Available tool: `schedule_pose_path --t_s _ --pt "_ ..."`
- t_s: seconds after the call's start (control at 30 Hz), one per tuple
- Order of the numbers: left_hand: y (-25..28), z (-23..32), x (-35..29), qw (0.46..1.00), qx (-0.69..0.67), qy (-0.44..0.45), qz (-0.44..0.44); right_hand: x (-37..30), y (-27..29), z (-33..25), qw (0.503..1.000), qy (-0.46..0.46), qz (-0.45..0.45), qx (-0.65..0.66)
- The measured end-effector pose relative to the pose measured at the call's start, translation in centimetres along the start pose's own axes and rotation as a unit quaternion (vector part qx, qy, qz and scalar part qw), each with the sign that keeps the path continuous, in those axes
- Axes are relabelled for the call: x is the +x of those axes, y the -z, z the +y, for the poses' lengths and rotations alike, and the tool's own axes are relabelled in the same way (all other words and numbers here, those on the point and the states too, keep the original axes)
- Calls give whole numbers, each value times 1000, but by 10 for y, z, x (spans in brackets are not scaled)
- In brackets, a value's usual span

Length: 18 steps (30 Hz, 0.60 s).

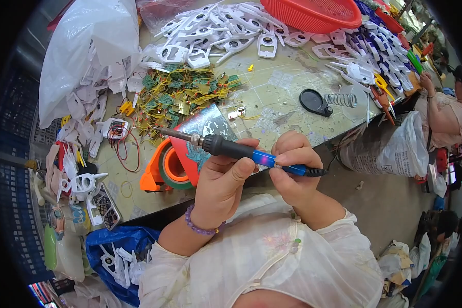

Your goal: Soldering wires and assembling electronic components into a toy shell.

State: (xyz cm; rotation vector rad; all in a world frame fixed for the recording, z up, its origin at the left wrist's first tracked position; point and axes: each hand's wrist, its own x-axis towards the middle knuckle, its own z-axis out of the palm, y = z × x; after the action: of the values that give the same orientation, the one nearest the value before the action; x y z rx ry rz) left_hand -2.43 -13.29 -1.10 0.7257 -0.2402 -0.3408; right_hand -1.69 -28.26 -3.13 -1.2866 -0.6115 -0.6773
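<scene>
Left hand (223, 177) has the pen-shaped soldering iron with black grip and blue handle (233, 149), thumb on the near side, other fingers mostly hidden behind. Right hand (295, 161) pinches the blue part close to the ribbed black cord sleeve (315, 172), thumb and fingers bunched around it; a pinkish glow shows in the blue between the hands. Iron sits in front of the chest, near side of the table, metal tip aimed left and away from both hands. Good handling, I'd judge: left steadies the black grip, skin behind the metal shaft, right works lightly without twisting the cord. Whether it's hot, can't tell, so treat as hot. Tip overlaps in view the silver-topped red box (210, 120) and green circuit boards with yellow wires (177, 95); height over them unclear, so better not let it dip. Orange plastic tape dispenser (150, 172) just left of the box. Black oval stand with silver coil spring (311, 101) is farther right, holding no iron; likely the safe parking spot. White plastic housings (231, 31) heaped at far side.
</scene>
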Motion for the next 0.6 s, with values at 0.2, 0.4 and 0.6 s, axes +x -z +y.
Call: schedule_pose_path --t_s 0.2,0.4,0.6 --pt "-3 -1 1 999 -23 10 30 -1 2 -3 1000 -24 0 6" --pt "-2 -6 -3 998 36 44 -24 -9 17 -11 1000 0 13 -15" --pt "-9 11 -8 954 181 168 -170 25 129 -81 857 152 469 -149"
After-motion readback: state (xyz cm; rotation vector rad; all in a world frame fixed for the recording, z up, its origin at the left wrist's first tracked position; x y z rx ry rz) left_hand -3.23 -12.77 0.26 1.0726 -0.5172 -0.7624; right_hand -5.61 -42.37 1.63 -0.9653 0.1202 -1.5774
